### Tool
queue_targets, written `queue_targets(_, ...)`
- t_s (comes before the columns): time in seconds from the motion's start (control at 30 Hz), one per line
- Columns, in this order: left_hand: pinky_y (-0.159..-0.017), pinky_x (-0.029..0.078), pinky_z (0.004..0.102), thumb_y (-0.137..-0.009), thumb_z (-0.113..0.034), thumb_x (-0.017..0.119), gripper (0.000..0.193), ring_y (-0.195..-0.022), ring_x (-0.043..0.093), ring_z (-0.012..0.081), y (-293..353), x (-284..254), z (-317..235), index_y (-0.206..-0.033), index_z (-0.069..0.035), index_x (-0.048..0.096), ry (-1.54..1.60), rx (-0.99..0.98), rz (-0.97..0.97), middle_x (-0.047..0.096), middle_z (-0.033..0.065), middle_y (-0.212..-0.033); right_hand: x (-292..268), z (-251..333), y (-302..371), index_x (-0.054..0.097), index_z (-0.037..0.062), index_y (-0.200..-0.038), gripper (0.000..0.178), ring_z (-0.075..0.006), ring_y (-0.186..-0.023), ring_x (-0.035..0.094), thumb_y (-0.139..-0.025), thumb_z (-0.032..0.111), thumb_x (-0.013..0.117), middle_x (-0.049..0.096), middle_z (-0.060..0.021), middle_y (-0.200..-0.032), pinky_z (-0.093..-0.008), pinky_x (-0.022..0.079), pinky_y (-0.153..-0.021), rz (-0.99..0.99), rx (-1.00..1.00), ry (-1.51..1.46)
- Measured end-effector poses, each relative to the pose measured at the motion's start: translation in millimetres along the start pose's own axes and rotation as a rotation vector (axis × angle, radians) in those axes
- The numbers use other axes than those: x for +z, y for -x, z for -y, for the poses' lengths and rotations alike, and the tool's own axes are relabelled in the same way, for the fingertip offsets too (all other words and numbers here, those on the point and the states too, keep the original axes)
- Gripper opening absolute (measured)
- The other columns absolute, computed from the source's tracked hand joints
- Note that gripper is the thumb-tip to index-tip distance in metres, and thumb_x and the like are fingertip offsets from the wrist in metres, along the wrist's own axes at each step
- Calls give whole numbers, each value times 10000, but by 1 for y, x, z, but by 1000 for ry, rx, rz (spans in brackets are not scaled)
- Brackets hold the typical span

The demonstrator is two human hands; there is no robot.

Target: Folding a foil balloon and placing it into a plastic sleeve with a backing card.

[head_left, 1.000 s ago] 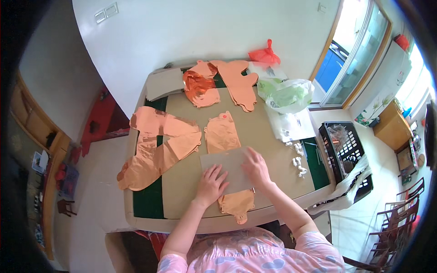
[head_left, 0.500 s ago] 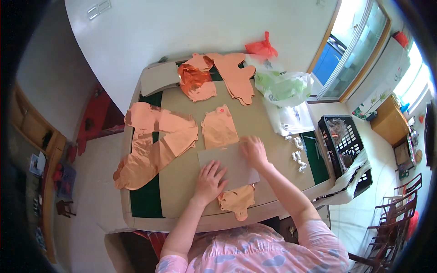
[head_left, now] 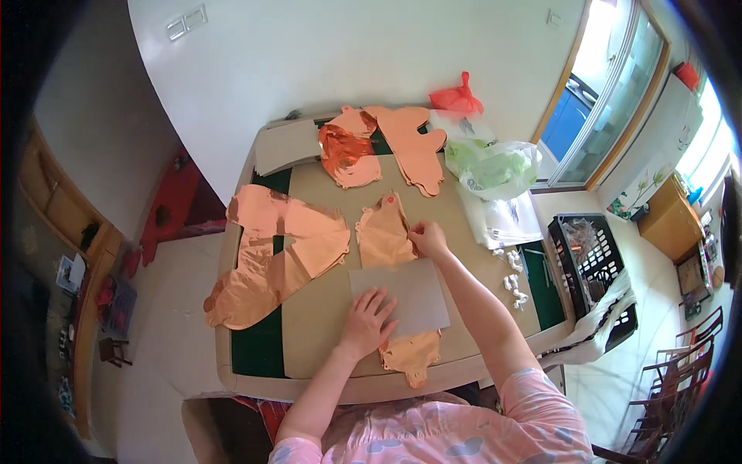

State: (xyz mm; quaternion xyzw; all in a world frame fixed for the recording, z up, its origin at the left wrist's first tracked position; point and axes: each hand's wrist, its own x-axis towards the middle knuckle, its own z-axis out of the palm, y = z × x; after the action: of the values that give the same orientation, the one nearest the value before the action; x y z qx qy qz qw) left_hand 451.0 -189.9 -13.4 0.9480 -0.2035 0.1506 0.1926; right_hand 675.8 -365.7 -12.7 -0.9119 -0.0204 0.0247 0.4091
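A flat, deflated rose-gold foil balloon (head_left: 386,236) lies in front of me, with a small red spot near its far end. A grey card sheet (head_left: 423,298) covers its middle, and its lower part shows below the card. My left hand (head_left: 369,321) lies on the card with fingers spread. At the balloon's right edge, just beyond the card, my right hand (head_left: 427,238) pinches the foil, which is lifted and folding there. A larger flat foil balloon (head_left: 297,255) with creases lies to the left.
Along the back are a stack of foil balloons (head_left: 413,147), a crumpled shiny foil piece (head_left: 348,151), a grey board (head_left: 286,148) and a red plastic bag (head_left: 457,97). Plastic bags (head_left: 495,166) and small white pieces (head_left: 514,282) lie right, beside a black crate (head_left: 587,247).
My right hand has moved from the card's upper right corner to the balloon's edge and taken hold of it; that edge has come up. The left hand stays on the card. The view has shifted slightly.
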Motion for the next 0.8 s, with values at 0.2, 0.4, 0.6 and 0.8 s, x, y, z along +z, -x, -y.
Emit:
queue_targets(0.2,-1076,332,475,-860,-333,624,428,-1277,430,325,0,0,-6,-1227,-115,595,22,-4,3,503,136,-1346,5,-13,-6,676,22,-834,183,-194,-623,636,-778,191,722,661,-74,-684,-340,509,-605,-48,-55,-2)
queue_targets(0.4,-1073,335,487,-854,-340,628,431,-1278,427,333,7,4,-4,-1217,-110,599,49,-32,-30,505,146,-1336,-40,17,43,658,44,-864,49,-109,-756,588,-848,90,665,628,16,-807,-285,494,-700,130,-144,-562)
queue_targets(0.6,-1067,332,498,-821,-318,652,444,-1252,428,341,8,18,2,-1201,-97,588,54,-12,-25,516,159,-1281,-76,-51,81,668,21,-918,93,-184,-1051,588,-860,29,595,639,-90,-1080,-294,467,-894,384,-441,-328)
queue_targets(0.8,-1047,348,484,-778,-298,690,443,-1206,457,349,2,8,-4,-1135,-46,621,39,-57,-23,540,167,-1231,-22,1,85,627,55,-1160,285,-351,-1202,516,-886,127,596,533,-164,-1327,-430,400,-1029,105,-713,95)
